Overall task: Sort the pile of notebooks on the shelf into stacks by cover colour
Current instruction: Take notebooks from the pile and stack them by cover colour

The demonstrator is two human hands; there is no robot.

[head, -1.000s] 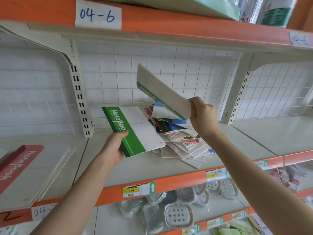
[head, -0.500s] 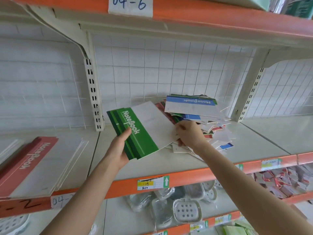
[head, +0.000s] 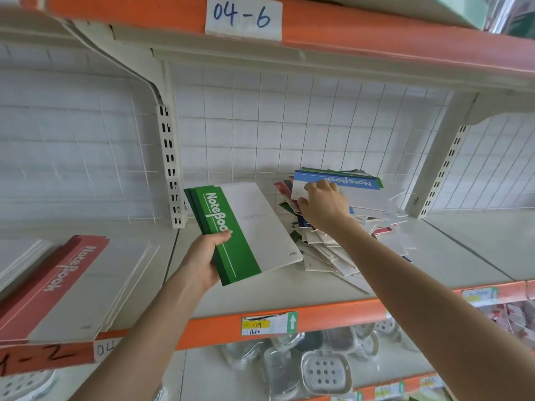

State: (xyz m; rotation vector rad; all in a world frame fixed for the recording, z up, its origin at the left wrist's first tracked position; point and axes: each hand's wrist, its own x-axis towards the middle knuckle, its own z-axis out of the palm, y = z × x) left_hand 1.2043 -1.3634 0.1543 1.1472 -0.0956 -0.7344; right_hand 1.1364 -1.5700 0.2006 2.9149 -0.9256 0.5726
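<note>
My left hand point(head: 202, 261) grips a small stack of green-spined notebooks point(head: 246, 227) by the spine, held just above the shelf point(head: 260, 290). To the right lies the jumbled pile of notebooks point(head: 333, 244) with red, green and blue spines. A blue-spined notebook point(head: 362, 189) lies on top of the pile. My right hand point(head: 324, 204) pinches that blue notebook's left edge, thumb below and fingers on top. A stack of red-spined notebooks point(head: 58, 282) lies on the shelf at the far left.
A slotted upright post point(head: 170, 169) stands behind the green notebooks, and a second bracket point(head: 443, 163) rises right of the pile. Wire grid backs the shelf. An orange shelf edge point(head: 318, 27) hangs overhead. Soap dishes point(head: 324, 371) fill the shelf below.
My right hand added the lifted green notebook to the stack in my left hand, then reached up to the blue notebook on top of the pile. The view has shifted right.
</note>
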